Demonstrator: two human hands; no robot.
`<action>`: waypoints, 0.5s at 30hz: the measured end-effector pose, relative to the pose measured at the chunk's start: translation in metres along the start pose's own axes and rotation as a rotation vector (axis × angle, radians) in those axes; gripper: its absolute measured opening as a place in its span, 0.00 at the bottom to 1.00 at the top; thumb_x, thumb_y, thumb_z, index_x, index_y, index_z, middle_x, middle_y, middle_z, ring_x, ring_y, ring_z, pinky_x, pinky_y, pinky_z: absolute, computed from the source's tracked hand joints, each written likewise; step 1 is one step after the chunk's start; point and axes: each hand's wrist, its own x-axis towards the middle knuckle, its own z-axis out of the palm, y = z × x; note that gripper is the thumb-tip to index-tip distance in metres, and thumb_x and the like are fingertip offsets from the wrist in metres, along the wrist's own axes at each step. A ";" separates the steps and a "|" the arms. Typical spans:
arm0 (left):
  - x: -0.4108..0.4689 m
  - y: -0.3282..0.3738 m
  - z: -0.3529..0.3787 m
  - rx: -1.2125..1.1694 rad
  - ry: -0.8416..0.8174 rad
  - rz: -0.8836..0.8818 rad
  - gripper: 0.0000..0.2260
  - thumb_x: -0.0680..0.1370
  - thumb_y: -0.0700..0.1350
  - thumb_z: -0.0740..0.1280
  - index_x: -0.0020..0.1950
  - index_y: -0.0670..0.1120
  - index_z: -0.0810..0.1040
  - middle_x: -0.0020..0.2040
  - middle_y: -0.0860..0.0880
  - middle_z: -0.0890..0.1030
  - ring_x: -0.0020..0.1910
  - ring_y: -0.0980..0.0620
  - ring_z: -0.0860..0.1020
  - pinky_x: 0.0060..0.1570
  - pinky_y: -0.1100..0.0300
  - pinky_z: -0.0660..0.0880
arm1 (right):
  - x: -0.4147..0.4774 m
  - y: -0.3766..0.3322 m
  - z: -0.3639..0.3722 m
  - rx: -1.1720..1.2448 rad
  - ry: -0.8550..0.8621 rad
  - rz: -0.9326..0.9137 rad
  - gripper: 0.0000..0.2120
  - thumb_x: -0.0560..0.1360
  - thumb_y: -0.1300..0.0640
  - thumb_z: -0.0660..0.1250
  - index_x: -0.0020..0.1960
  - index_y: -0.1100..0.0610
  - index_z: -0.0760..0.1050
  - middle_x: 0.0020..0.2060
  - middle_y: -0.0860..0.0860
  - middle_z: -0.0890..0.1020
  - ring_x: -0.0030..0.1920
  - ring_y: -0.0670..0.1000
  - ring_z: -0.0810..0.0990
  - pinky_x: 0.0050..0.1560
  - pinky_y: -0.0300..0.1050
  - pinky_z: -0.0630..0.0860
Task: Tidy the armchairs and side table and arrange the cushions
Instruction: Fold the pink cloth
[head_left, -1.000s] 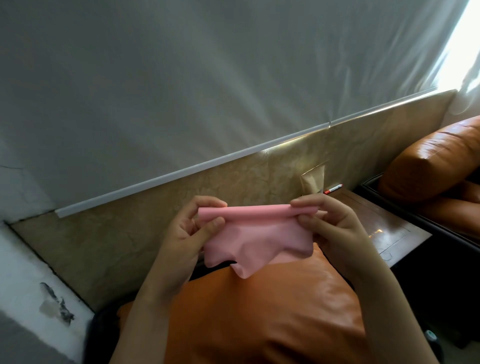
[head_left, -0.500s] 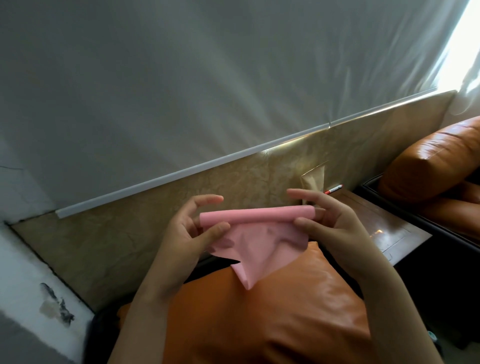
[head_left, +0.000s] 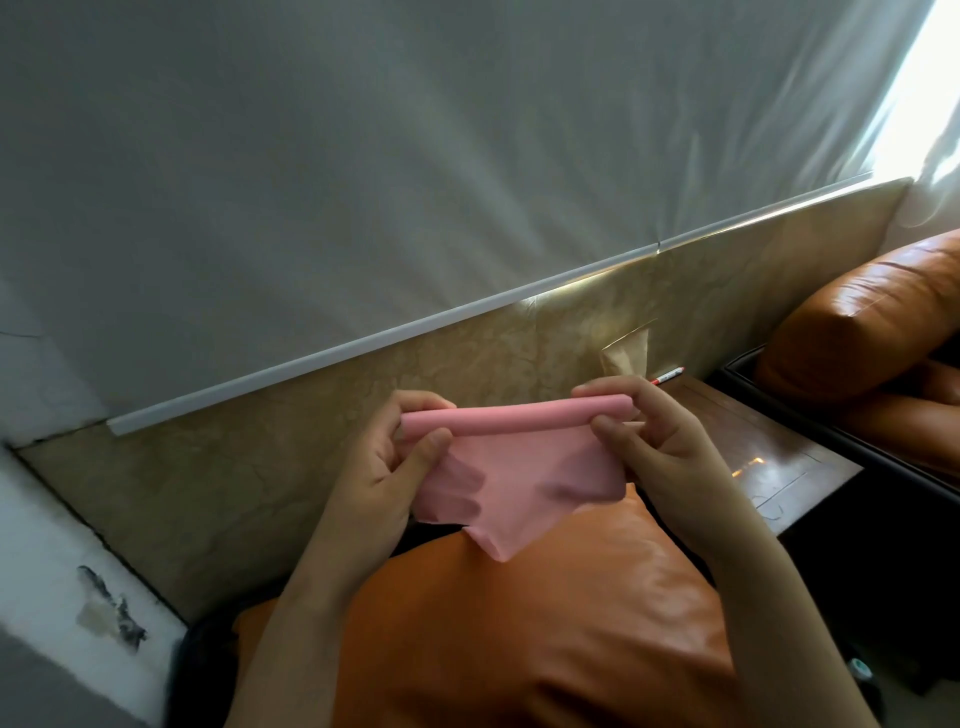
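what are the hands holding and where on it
Both hold one pink cloth by its rolled top edge: the left hand pinches the left end, the right hand the right end.

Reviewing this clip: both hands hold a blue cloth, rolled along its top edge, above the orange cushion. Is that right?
Not quite: the cloth is pink, not blue, as the head view shows. The rest stands: the left hand and right hand hold it, rolled along its top edge, above the orange cushion.
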 end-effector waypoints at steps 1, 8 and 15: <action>0.000 0.000 0.000 -0.017 -0.014 -0.010 0.08 0.74 0.49 0.63 0.53 0.52 0.76 0.43 0.53 0.80 0.41 0.54 0.81 0.34 0.53 0.81 | 0.000 -0.001 0.000 0.020 -0.004 -0.001 0.10 0.75 0.57 0.63 0.52 0.47 0.80 0.31 0.56 0.78 0.31 0.49 0.75 0.30 0.41 0.72; 0.001 -0.004 -0.001 -0.202 -0.069 -0.069 0.07 0.76 0.46 0.64 0.53 0.48 0.76 0.44 0.51 0.80 0.42 0.55 0.79 0.36 0.62 0.77 | -0.003 0.002 -0.005 0.127 -0.038 -0.002 0.12 0.70 0.56 0.70 0.53 0.49 0.83 0.41 0.54 0.85 0.41 0.50 0.82 0.39 0.41 0.78; 0.001 -0.001 0.000 -0.219 -0.068 -0.081 0.10 0.75 0.45 0.62 0.54 0.47 0.75 0.41 0.54 0.80 0.40 0.58 0.79 0.33 0.64 0.76 | -0.002 0.002 -0.005 0.135 -0.026 0.004 0.16 0.69 0.59 0.68 0.55 0.46 0.83 0.45 0.52 0.86 0.46 0.48 0.83 0.43 0.40 0.79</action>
